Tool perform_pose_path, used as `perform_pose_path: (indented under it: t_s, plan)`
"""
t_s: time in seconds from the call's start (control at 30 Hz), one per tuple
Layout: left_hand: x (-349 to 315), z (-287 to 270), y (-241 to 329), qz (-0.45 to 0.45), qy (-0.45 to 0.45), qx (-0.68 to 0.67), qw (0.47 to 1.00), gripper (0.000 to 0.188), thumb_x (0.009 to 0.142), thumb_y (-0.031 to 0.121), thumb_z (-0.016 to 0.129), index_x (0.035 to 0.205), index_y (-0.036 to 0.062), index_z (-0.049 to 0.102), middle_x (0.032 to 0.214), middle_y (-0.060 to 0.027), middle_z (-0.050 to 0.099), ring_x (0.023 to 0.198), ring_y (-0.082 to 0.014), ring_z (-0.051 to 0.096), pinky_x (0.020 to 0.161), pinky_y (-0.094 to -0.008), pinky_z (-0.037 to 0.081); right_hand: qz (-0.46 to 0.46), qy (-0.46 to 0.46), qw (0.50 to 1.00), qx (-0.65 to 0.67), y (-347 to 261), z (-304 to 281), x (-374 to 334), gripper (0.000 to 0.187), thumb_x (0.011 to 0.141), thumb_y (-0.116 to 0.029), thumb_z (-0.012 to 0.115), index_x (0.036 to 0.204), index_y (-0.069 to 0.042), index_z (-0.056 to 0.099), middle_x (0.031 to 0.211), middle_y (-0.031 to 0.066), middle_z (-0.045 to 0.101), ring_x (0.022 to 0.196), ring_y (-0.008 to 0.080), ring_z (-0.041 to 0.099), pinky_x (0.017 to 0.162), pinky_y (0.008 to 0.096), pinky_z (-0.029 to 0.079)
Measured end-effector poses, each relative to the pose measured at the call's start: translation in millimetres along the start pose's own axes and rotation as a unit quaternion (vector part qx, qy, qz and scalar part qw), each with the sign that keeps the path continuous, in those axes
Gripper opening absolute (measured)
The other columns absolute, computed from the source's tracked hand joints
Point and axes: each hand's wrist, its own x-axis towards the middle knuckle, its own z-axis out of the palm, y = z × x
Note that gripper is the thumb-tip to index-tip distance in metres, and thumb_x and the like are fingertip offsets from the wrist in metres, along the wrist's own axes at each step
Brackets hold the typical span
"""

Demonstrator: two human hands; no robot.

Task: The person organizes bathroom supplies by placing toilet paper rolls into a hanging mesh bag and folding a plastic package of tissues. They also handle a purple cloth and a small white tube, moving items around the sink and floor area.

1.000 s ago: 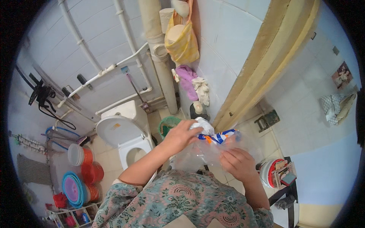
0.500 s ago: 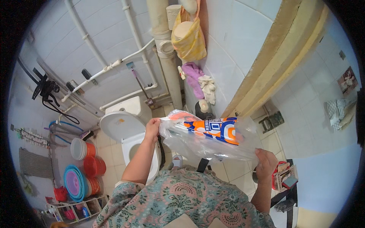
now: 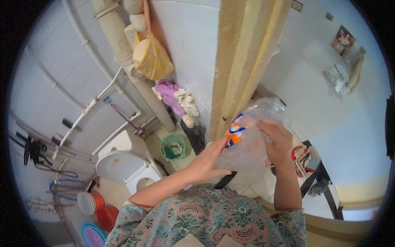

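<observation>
A clear plastic bag (image 3: pixel 251 154) with orange, blue and white print hangs crumpled in front of me, between my two hands. My left hand (image 3: pixel 207 162) lies against its left side, fingers stretched out along the printed part and thumb spread apart lower down. On the opposite side my right hand (image 3: pixel 276 140) is closed on the plastic, its fingers bent over the upper part. The right fingertips are partly blurred against the film. A black strap (image 3: pixel 225 180) shows just below the bag, by my patterned top.
Beyond the bag stands a yellowish door frame (image 3: pixel 242 53). To the left are a toilet (image 3: pixel 119 164) with its lid raised, a green basket (image 3: pixel 173 138) on the tiles and several buckets (image 3: pixel 108 216). A dark rack (image 3: pixel 314 181) with small items is on the right.
The view has turned right towards the doorway. My hands have come closer together, and the bag, stretched wide between them before, is now bunched. My left fingers have straightened from their pinch.
</observation>
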Motion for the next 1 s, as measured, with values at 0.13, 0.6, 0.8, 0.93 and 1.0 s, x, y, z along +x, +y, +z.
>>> perform_pose_path:
  t_s: [0.13, 0.6, 0.8, 0.93, 1.0]
  plan:
    - [51, 58, -42, -0.067, -0.099, -0.046, 0.992, 0.06, 0.082, 0.018, 0.061, 0.133, 0.0006, 0.035, 0.129, -0.0199, 0.044, 0.117, -0.0344, 0.045, 0.096, -0.0384, 0.038, 0.047, -0.046, 0.997, -0.039, -9, 1, 13, 0.045, 0.065, 0.008, 0.05, 0.108, -0.001, 0.059, 0.104, 0.0157, 0.06, 0.098, 0.0309, 0.058, 0.088, 0.0348, 0.045]
    - [148, 113, -87, -0.299, -0.124, -0.677, 0.661, 0.04, 0.093, 0.029, 0.034, 0.122, 0.0031, 0.044, 0.117, -0.0118, 0.054, 0.1, -0.0271, 0.055, 0.085, -0.0418, 0.044, 0.521, 0.184, 0.824, -0.12, 100, -39, -190, 0.052, 0.08, -0.024, 0.061, 0.12, 0.006, 0.047, 0.119, 0.0232, 0.052, 0.11, 0.033, 0.051, 0.094, 0.0364, 0.039]
    - [195, 132, -82, -0.331, -0.001, -0.759, 0.56, 0.039, 0.091, 0.022, 0.035, 0.122, 0.0007, 0.045, 0.119, -0.0142, 0.053, 0.104, -0.0294, 0.053, 0.09, -0.0438, 0.043, 0.598, 0.331, 0.727, -0.066, 169, -82, -274, 0.019, 0.084, -0.019, 0.052, 0.084, -0.002, 0.062, 0.078, 0.0084, 0.062, 0.067, 0.0212, 0.06, 0.061, 0.0335, 0.049]
    - [245, 157, -87, -0.289, 0.042, -0.791, 0.538, 0.037, 0.091, 0.016, 0.036, 0.122, 0.0002, 0.046, 0.122, -0.0148, 0.052, 0.106, -0.0296, 0.052, 0.092, -0.0442, 0.042, 0.609, 0.495, 0.617, 0.062, 212, -133, -306, 0.018, 0.086, -0.017, 0.047, 0.078, -0.006, 0.06, 0.071, 0.0021, 0.057, 0.063, 0.0125, 0.057, 0.053, 0.0279, 0.049]
    - [275, 172, -71, -0.283, 0.042, -0.795, 0.535, 0.035, 0.091, 0.014, 0.038, 0.121, 0.0005, 0.048, 0.122, -0.0136, 0.052, 0.106, -0.029, 0.052, 0.093, -0.0428, 0.042, 0.605, 0.502, 0.617, 0.033, 242, -162, -318, 0.019, 0.088, -0.017, 0.046, 0.079, -0.007, 0.059, 0.072, 0.0022, 0.057, 0.064, 0.0126, 0.058, 0.053, 0.0279, 0.049]
